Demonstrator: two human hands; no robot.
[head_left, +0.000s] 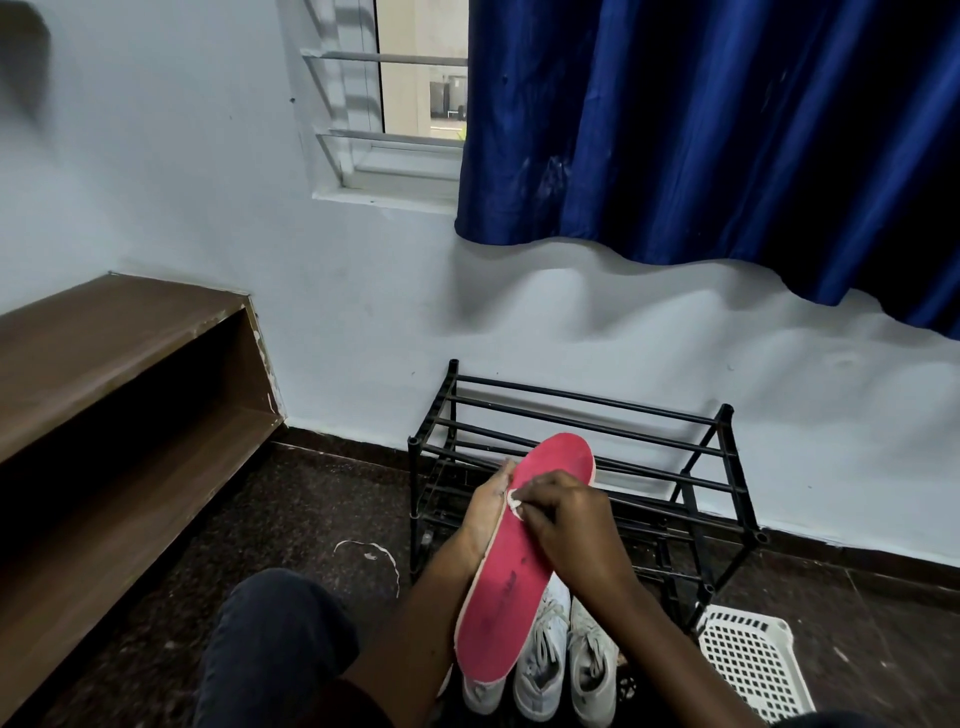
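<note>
- Red insole (519, 582): held up in the air in front of the seated person. Its red face is turned toward the viewer and its toe end points up toward the rack. Dark smudges show on the lower half, and a pale rim runs along the left edge.
- Left hand (488, 506): holds the insole by its left edge, about a third of the way down from the toe. Most of the fingers are hidden behind the insole.
- Right hand (566, 525): fingers curled, pinching a small white wad (514, 501) and pressing it against the insole's left edge, just beside the left hand.
- White shoes (545, 654): standing on the dark speckled floor directly below the insole's heel end, laces upward, side by side and touching.
- Black shoe rack (571, 415): a bar frame standing against the wall behind the hands.
- White plastic basket (753, 660): a perforated basket on the floor, to the right of the shoes and just beside the rack's near right leg.
- Knee in dark trousers (275, 639): lower left, with a loop of white cord (374, 551) lying on the floor beyond it.
- Surroundings: a brown wooden shelf (119, 374) at the left, a window (410, 93) above, and a blue curtain (701, 130) covering the window's right part.
</note>
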